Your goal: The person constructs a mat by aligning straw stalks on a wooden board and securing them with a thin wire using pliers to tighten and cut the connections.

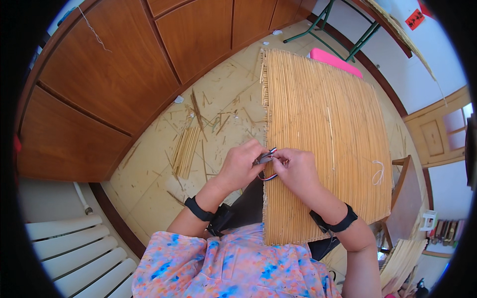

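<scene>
A large mat of straw-coloured stalks point(323, 129) lies before me, its left edge bound with thread. At that edge my left hand point(241, 163) is closed on a small pair of scissors point(264, 158), partly hidden by the fingers. A red, white and blue striped ribbon point(269, 177) hangs beside them in a loop. My right hand point(297, 171) rests over the mat, thumb and fingers pinched close to the scissors' tips. What lies in that pinch is too small to make out.
Cut stalks point(186, 153) lie bundled on the tiled floor, with loose straw around. Wooden cabinets point(104, 74) line the left, above a white radiator point(74, 248). A pink stool point(335, 61) shows past the mat's far edge. Loose white string point(378, 173) lies on the mat's right.
</scene>
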The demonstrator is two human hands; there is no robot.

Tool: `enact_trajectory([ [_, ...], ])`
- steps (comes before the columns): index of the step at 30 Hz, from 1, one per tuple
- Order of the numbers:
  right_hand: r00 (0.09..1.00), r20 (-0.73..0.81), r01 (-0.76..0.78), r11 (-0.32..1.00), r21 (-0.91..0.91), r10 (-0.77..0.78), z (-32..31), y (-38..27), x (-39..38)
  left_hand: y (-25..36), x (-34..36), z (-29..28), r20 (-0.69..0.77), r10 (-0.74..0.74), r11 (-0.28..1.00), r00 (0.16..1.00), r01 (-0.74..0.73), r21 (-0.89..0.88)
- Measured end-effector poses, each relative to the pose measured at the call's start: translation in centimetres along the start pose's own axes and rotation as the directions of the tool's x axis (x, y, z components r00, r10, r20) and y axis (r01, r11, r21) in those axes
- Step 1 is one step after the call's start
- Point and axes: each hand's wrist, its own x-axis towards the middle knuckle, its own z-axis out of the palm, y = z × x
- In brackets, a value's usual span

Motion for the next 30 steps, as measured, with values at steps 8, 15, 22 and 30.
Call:
enact_trajectory([
  [8, 0.896, 0.296, -0.429, 0.820, 0.380, 0.332, 0.4, 1.6, 0.5, -0.5, 0.2, -0.1, 0.023, -0.025, 0.993, 0.999, 0.028, -0.115],
  [15, 0.853, 0.337, -0.519, 0.706, 0.482, 0.397, 0.4, 1.2, 0.6, -1.1, -0.1, 0.2, 0.058, -0.223, 0.899, 0.973, 0.228, -0.375],
  [22, 0.965, 0.190, -0.234, 0.923, 0.305, 0.181, 1.3, 1.4, 0.2, -0.5, 0.0, 0.1, 0.012, -0.179, 0.949, 0.984, 0.176, -0.260],
  [30, 0.857, 0.367, -0.510, 0.703, 0.496, 0.363, 0.8, 0.7, 0.2, 1.8, -1.7, -1.3, -0.041, -0.368, 0.924, 0.929, 0.359, -0.133],
])
